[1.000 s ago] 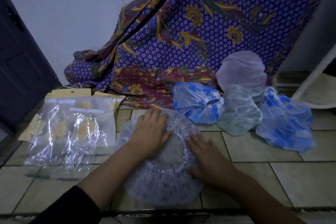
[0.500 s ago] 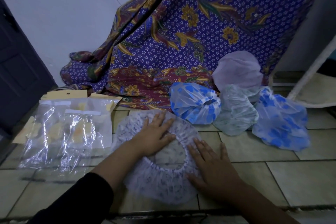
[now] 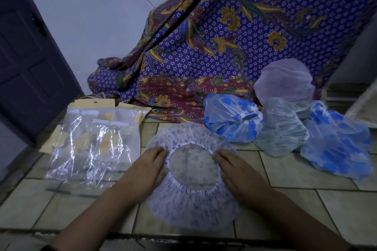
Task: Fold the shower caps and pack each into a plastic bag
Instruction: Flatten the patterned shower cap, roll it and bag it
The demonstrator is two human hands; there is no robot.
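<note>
We start at the fingertips: the left fingers (image 3: 157, 152) and the right fingers (image 3: 222, 156) lie straight and flat, gripping nothing, each set pressing down on the ruffled plastic just outside the elastic ring (image 3: 193, 190). Behind them the left hand (image 3: 145, 169) and the right hand (image 3: 238, 173) rest palm-down on opposite sides of that ring, holding the shower cap (image 3: 189, 210) spread on the tiled floor (image 3: 306, 199) with its opening facing up. We judge this to be the flattening step that comes before the first fold, since the cap is round, smoothed and not yet doubled over. The next move, as we read it, calls for one hand to pinch an edge and carry it across to the opposite edge while the other pins the middle, because thin plastic like this (it tends to trap air and spring back) will want pressing out along the crease. Just beside the left hand lie the plastic bags (image 3: 91, 144), clear and overlapping, with yellow card headers at their far ends, and none of them looks filled. Beyond the right hand wait a blue-spotted cap (image 3: 232, 120), a pale green cap (image 3: 281, 130), a pink cap (image 3: 285, 81) and a second blue cap (image 3: 336, 144), all puffed and unfolded, so we take the task to be near its beginning. A batik cloth (image 3: 224, 47) hangs behind them.
</note>
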